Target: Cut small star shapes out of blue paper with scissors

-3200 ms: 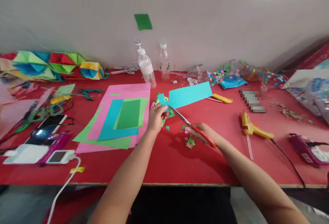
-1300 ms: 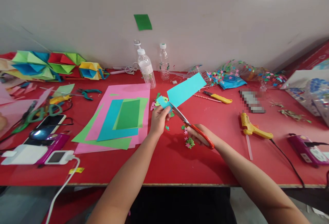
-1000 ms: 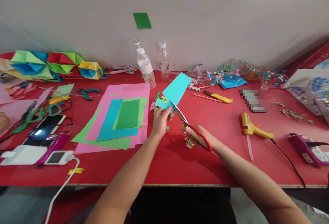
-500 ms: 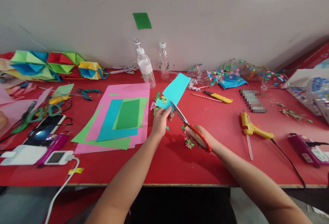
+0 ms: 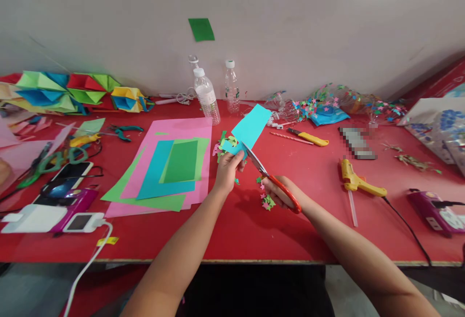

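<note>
Between its thumb and fingers, my left hand pinches the lower end of a bright blue sheet of paper. My right hand is closed round the red handles of a pair of scissors. The scissor blades meet the paper just above my left fingertips. Green and pink paper cut-outs lie under and beside the paper. Another small pile of star-shaped cut-outs rests close to my right hand. Part of the right fingers is hidden behind the handles.
Stacked coloured sheets lie to the left. Behind stand plastic bottles. On the right are a yellow box cutter, a glue gun and a purple power strip. Folded paper shapes sit at the back left.
The blue paper and the scissors have shifted very slightly to the right. Both hands keep their hold.
</note>
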The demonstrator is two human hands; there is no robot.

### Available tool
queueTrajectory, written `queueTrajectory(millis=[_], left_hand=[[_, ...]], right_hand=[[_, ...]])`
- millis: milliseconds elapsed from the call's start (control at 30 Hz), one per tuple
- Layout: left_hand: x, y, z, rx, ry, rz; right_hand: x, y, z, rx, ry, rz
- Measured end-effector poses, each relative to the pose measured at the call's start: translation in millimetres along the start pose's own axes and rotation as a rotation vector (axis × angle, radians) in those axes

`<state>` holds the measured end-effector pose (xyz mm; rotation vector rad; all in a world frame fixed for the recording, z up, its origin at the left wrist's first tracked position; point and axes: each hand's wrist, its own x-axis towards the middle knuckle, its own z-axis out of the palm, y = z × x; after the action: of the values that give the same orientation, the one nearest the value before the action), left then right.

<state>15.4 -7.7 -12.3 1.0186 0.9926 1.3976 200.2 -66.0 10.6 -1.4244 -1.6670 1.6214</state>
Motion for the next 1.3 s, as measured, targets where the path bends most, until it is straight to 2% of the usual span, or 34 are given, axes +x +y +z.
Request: queueTrajectory(millis=[133, 400, 600, 867, 1133, 1300], left_hand=[[1.8, 1.4, -3.5, -0.013, -0.023, -0.008], [3.8, 8.7, -6.9, -0.029, -0.056, 0.014], [6.5, 13.9, -6.5, -0.091, 0.015, 0.053], [3.7, 8.3, -1.0, -0.229, -0.037, -0.054], [4.2, 13.1, -1.1, -0.158, 0.023, 0.100], [3.0, 14.1, -0.8, -0.078, 0.073, 0.141]], right_hand=[[-1.9, -3.0, -5.1, -0.017, -0.002, -0.036], [-4.0, -8.1, -8.7, 0.025, 0.018, 0.037], [-1.0, -1.3, -9.6, 0.044, 0.001, 0.039], [-0.5, 0.6, -6.7, 0.024, 0.000, -0.005], [1.4, 6.1, -7.4, 0.001, -0.034, -0.031], [-3.7, 0.2, -12.2, -0.060, -0.025, -0.053]])
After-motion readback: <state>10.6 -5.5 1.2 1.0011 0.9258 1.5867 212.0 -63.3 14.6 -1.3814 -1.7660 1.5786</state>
